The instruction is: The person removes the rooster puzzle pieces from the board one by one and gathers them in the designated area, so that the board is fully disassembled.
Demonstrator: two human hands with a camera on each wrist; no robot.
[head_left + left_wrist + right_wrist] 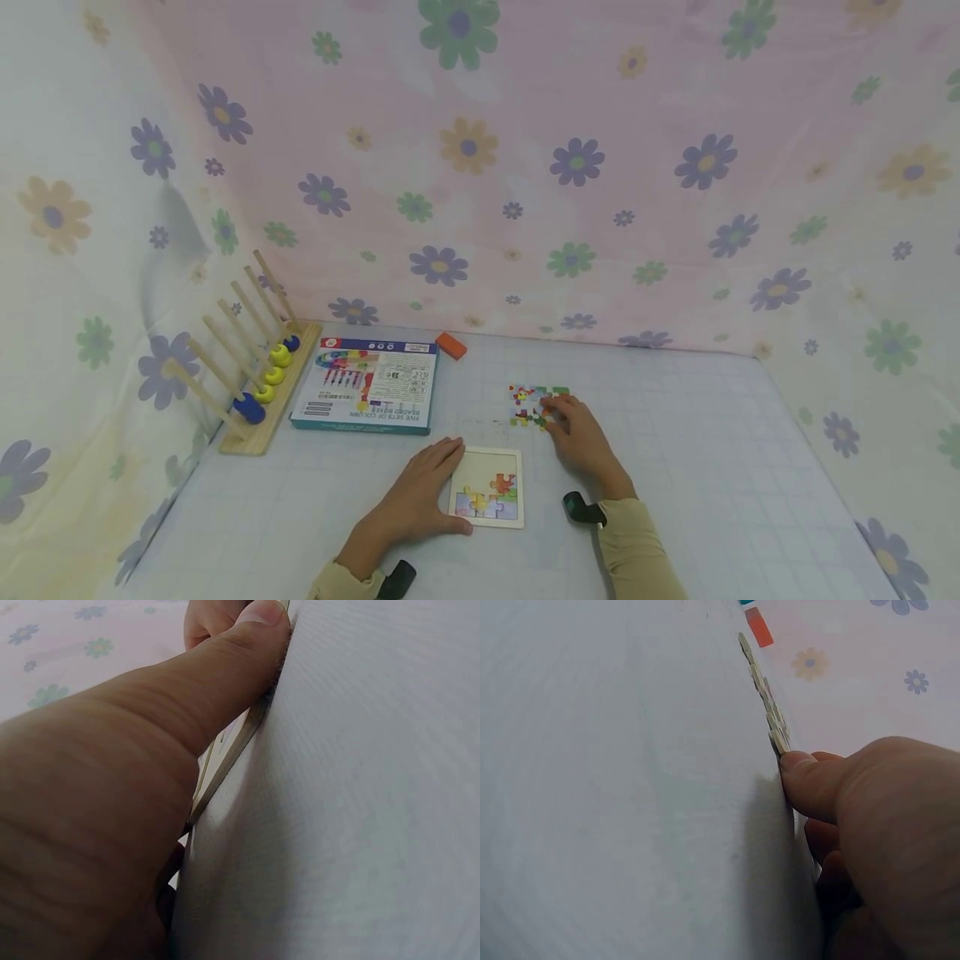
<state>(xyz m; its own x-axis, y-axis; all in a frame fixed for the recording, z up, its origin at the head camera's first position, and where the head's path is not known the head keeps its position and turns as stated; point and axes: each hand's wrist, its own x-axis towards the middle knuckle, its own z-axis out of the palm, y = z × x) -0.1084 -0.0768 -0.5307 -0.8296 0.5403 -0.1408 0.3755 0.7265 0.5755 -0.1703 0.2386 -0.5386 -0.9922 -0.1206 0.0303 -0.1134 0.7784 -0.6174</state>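
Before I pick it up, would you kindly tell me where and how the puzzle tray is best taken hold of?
I'd pinch the right rim of the puzzle tray between thumb and fingers, coming from the right. The tray lies flat, that straight edge is free, and the left hand occupies the opposite side. Keeping it level seems wise, as the pieces inside may slide.

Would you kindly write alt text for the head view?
A person's left hand rests against a partly filled jigsaw tray; the right hand touches a cluster of puzzle pieces beyond it. To the left are a bead-toy box and a wooden peg stand.
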